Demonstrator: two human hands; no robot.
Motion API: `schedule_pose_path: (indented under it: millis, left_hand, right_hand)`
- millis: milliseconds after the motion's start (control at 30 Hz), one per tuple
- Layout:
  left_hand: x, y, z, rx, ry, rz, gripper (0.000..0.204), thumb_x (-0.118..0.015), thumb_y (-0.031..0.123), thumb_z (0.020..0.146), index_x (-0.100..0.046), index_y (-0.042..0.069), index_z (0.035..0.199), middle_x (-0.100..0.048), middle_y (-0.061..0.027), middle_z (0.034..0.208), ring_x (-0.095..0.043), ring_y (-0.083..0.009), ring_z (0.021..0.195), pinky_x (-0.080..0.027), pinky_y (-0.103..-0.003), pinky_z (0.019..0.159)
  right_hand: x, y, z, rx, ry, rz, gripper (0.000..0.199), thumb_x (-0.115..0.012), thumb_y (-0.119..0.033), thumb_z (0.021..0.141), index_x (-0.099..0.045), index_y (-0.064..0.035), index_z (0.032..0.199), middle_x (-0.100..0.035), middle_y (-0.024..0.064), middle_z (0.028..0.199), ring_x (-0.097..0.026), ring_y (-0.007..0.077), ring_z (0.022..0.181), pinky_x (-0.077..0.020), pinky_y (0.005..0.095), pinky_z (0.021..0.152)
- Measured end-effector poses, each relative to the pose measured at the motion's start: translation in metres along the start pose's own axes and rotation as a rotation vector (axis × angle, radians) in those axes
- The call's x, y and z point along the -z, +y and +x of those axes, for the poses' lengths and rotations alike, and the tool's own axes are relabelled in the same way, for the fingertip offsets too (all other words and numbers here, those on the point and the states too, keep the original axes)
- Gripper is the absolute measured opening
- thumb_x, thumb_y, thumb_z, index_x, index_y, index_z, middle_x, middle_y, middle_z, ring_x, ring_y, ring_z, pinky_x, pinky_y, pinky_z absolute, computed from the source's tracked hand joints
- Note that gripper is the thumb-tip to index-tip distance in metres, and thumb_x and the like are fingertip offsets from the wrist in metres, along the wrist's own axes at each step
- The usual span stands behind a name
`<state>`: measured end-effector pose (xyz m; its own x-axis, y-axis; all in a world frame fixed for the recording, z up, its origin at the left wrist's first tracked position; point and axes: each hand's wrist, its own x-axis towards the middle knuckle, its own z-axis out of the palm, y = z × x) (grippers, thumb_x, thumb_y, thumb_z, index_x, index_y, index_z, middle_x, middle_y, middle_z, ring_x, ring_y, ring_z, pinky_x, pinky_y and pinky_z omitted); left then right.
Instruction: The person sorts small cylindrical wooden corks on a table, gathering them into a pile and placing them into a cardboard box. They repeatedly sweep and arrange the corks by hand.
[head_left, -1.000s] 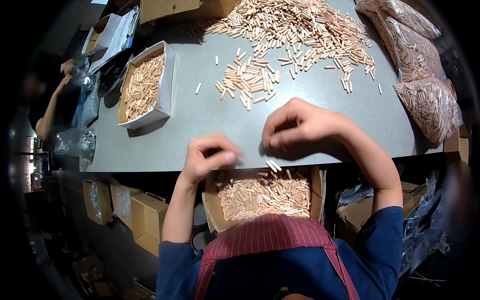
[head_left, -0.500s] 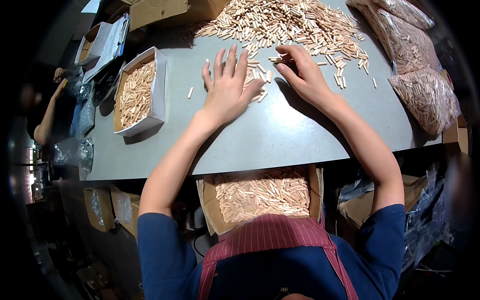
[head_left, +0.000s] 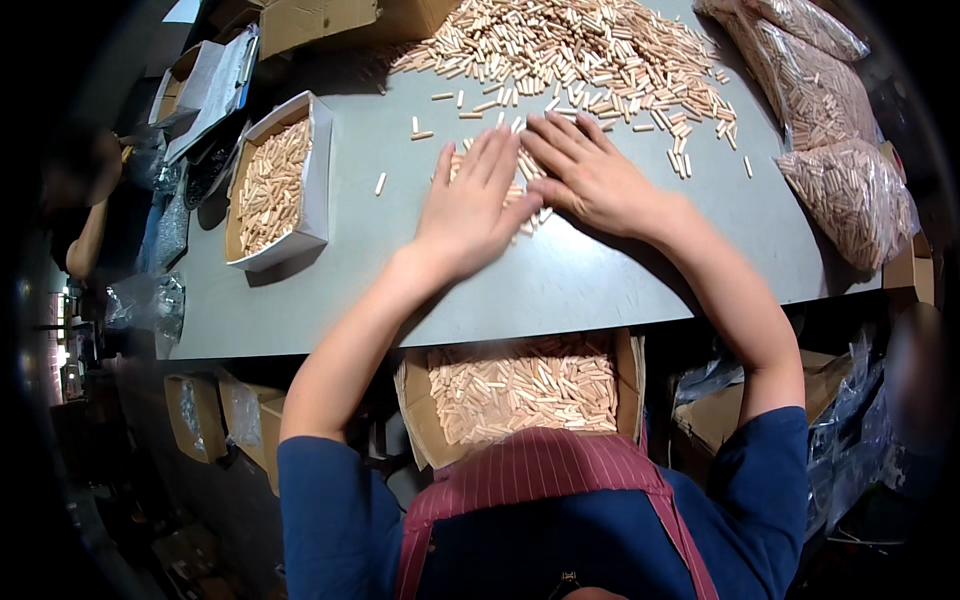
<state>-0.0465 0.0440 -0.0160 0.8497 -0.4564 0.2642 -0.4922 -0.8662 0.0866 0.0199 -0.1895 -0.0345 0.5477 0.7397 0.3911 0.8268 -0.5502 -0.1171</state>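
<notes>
My left hand (head_left: 468, 205) lies palm down over a small batch of wooden dowel pins (head_left: 530, 222), its fingers stretched out. Beside it, my right hand (head_left: 590, 180) is also flat with fingers extended, its thumb close to the left thumb. Pins show between and just below the two hands; those under the palms are hidden. Beyond the hands, a large heap of dowel pins (head_left: 590, 45) spreads over the grey table (head_left: 400, 310). A few loose pins lie scattered between the heap and my hands.
A white carton (head_left: 318, 180) full of pins stands on the left. Under the table's front edge sits an open cardboard box (head_left: 415, 415) of pins. Clear bags of pins (head_left: 850, 200) line the right. Another person's arm (head_left: 90, 240) shows at far left.
Both hands have come nearer to me and closer together, drawing a batch of pins along. Several loose pins now show where the hands were.
</notes>
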Motion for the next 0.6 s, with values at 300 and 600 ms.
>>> schedule_pose_path:
  millis: [300, 600]
  left_hand:
    - [0.033, 0.032, -0.067, 0.029, -0.11, -0.04, 0.084, -0.055, 0.047, 0.105, -0.028, -0.004, 0.166, -0.031, -0.0215, 0.173, -0.026, -0.0373, 0.162, -0.012, -0.062, 0.13]
    - [0.044, -0.014, -0.086, 0.321, 0.145, -0.347, 0.059, -0.047, 0.035, 0.112, -0.045, 0.001, 0.16, -0.041, -0.0211, 0.168, -0.029, -0.0372, 0.161, -0.011, -0.057, 0.131]
  right_hand:
    - [0.019, -0.044, -0.006, 0.081, -0.172, 0.082, 0.093, -0.043, -0.068, 0.106, -0.034, 0.0049, 0.163, -0.033, 0.0271, 0.17, -0.024, 0.0407, 0.162, -0.0132, 0.0575, 0.132]
    - [0.03, -0.027, 0.007, -0.018, 0.099, 0.39, 0.05, -0.054, -0.029, 0.11, -0.05, 0.0007, 0.149, -0.052, 0.0256, 0.153, -0.049, 0.042, 0.143, -0.0362, 0.0529, 0.122]
